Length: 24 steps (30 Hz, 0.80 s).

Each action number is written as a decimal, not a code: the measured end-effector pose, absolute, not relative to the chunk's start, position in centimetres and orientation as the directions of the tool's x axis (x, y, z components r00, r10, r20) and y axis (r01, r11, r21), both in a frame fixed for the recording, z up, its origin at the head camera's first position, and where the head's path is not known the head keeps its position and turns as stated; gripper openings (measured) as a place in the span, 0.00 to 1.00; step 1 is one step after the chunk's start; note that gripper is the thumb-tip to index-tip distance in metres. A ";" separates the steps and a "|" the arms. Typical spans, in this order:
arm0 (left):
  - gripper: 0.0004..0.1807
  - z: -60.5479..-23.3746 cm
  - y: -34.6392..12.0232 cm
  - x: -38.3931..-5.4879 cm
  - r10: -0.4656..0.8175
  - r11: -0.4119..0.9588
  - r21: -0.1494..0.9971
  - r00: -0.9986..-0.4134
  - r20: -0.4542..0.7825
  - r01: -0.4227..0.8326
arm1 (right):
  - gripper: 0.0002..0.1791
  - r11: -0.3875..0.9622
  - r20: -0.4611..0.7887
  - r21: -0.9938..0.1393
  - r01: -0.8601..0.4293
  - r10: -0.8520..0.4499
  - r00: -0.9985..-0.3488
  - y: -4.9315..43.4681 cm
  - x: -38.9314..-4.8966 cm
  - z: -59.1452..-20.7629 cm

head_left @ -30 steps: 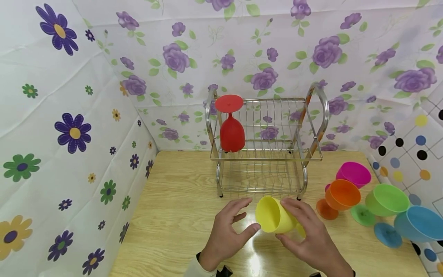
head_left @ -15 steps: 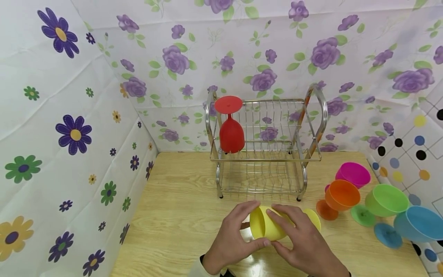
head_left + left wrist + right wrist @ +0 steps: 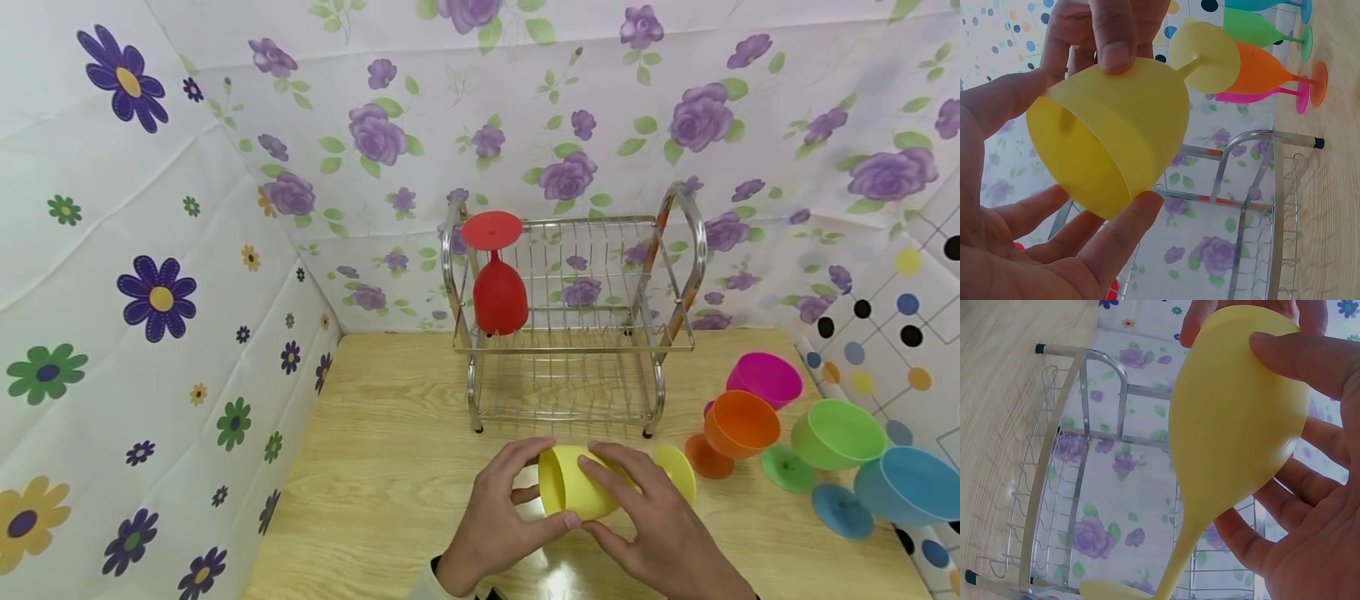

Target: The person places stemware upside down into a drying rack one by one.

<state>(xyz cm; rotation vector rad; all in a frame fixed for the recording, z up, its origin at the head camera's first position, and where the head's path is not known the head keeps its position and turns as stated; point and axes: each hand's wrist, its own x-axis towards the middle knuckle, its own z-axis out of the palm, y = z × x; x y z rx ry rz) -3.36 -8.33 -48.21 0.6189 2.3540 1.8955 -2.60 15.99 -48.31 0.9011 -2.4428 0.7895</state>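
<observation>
A yellow plastic goblet (image 3: 592,492) lies sideways between both hands in front of the rack, its mouth toward the left and its round foot (image 3: 678,472) at the right. My left hand (image 3: 498,521) holds it at the rim, thumb on the near side and fingers on the far side. The bowl is gripped by my right hand (image 3: 660,525). In the left wrist view the goblet's hollow inside (image 3: 1082,159) shows nothing in it. Its stem (image 3: 1179,556) slants down in the right wrist view, free of fingers.
Behind the hands stands a two-tier metal dish rack (image 3: 573,350), with a red goblet (image 3: 500,296) upside down on its upper left. Pink (image 3: 765,379), orange (image 3: 742,425), green (image 3: 838,435) and blue goblets (image 3: 909,485) lie tilted at the right. Patterned cloth walls surround the wooden table (image 3: 375,500).
My left hand has moved right and taken hold of the yellow goblet's rim. The goblet has turned, its mouth now more to the left and its foot showing at the right.
</observation>
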 end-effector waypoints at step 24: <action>0.40 -49.3 -7.7 -3.9 0.199 -0.063 0.939 -0.917 0.345 0.339 | 0.29 -0.018 0.518 -0.839 -0.543 0.274 -0.810 14.4 -0.6 -49.4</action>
